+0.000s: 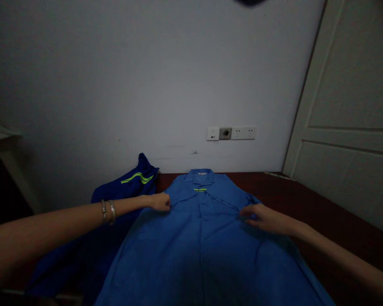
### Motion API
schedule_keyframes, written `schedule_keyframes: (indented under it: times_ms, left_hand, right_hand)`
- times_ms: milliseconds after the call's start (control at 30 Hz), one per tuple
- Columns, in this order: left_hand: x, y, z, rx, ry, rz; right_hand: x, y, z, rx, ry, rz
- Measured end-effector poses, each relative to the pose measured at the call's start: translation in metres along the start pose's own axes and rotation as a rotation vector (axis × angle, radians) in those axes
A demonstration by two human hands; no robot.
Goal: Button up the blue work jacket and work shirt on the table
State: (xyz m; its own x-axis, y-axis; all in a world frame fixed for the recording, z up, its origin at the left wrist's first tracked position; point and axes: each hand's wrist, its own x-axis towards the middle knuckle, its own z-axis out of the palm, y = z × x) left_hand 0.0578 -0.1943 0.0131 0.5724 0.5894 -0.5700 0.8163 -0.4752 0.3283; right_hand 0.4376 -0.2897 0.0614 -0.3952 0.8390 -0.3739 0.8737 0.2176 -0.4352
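A blue work jacket (185,242) lies front up on a dark red table, its collar toward the wall and a short yellow-green stripe below the collar. Diagonal edges of cloth run across its chest. My left hand (161,202), with two bracelets on its wrist, is closed in a fist at the jacket's left chest edge, gripping the cloth. On the opposite side my right hand (260,217) has its fingers curled together on the jacket's cloth near the end of a diagonal edge; the fingertips are partly hidden in shadow.
A darker blue garment (115,191) with yellow-green stripes lies heaped to the left, partly under my left arm. The dark red tabletop (281,195) meets a pale wall with sockets (243,133). A whitish panelled door (347,170) stands at the right.
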Motion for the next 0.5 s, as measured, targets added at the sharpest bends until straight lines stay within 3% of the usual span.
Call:
schedule_keyframes:
  times_ms: [100,233,367,500]
  left_hand:
    - [0.038,0.01,0.002,0.251,0.149,-0.062]
    - [0.079,0.02,0.018,0.446,0.182,-0.037]
    - [0.101,0.015,0.029,0.535,0.152,0.035]
    - [0.108,0.006,0.03,0.518,0.195,0.109]
  right_hand:
    - [0.059,0.005,0.02,-0.267,0.111,-0.051]
    - [0.111,0.006,0.044,-0.549,0.12,-0.006]
    - [0.13,0.01,0.056,-0.64,0.094,0.005]
    - [0.134,0.015,0.06,-0.646,0.078,0.002]
